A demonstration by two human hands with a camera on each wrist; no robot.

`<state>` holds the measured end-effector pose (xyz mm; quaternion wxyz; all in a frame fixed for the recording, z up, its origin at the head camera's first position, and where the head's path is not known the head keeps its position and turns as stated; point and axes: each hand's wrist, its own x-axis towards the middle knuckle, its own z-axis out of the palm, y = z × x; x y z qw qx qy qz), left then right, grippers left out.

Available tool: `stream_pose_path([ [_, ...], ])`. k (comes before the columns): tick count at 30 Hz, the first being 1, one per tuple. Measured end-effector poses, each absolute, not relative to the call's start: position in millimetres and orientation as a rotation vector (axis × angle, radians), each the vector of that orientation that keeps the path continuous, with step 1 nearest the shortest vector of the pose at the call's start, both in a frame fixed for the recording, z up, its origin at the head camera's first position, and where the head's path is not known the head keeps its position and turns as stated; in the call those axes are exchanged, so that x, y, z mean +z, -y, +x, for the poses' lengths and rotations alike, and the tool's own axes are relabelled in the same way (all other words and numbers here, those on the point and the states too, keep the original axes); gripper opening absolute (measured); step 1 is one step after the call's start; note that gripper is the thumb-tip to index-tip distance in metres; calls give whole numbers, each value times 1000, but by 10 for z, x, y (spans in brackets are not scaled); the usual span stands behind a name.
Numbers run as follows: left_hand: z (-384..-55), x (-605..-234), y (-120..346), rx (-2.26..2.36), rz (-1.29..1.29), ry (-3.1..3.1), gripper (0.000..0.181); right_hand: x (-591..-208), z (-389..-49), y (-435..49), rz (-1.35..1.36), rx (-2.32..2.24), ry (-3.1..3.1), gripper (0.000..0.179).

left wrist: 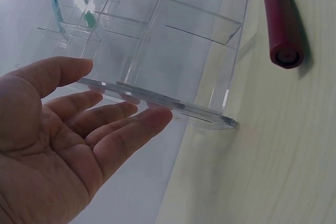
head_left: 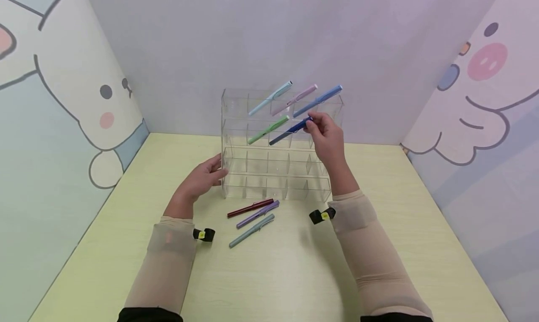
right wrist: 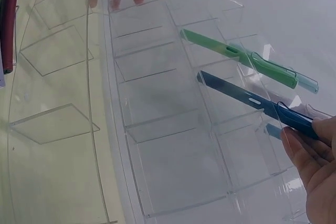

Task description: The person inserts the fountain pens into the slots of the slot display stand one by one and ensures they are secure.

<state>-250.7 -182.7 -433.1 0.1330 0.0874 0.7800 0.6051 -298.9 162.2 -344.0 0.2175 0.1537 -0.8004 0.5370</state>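
Observation:
A clear acrylic tiered rack (head_left: 276, 165) stands in front of me, split into small compartments. My right hand (head_left: 328, 137) pinches the capped end of a dark blue pen (right wrist: 236, 95), which slants over the second tier from the top. Beside it leans a green pen (head_left: 268, 130) in the same tier. Along the top tier lean a pale aqua pen (head_left: 270, 98), a pink pen (head_left: 294, 100) and a blue pen (head_left: 317, 101). At the rack's left side panel, my left hand (left wrist: 68, 124) rests its nearly straight fingers, with the thumb spread apart on the front side.
On the table in front of the rack lie a dark red pen (head_left: 250, 208), a purple pen (head_left: 258, 214) and a grey-green pen (head_left: 251, 230). Cartoon-printed panels (head_left: 54, 125) enclose the pale wooden table (head_left: 269, 284) at the sides, and a plain panel stands behind.

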Motion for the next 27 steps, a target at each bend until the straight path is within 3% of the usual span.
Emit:
stream_pose_path([
  [12, -2512, -4347, 1835, 1763, 273, -2259, 70, -3445, -2975, -1650, 422, 1428, 2275, 32],
  [21, -2521, -4349, 1831, 1765, 265, -2252, 69, -3455, -2979, -1666, 405, 1466, 2244, 52],
  [27, -2519, -4346, 1830, 1758, 265, -2262, 67, -3373, -2868, -1692, 412, 1520, 2141, 48],
])
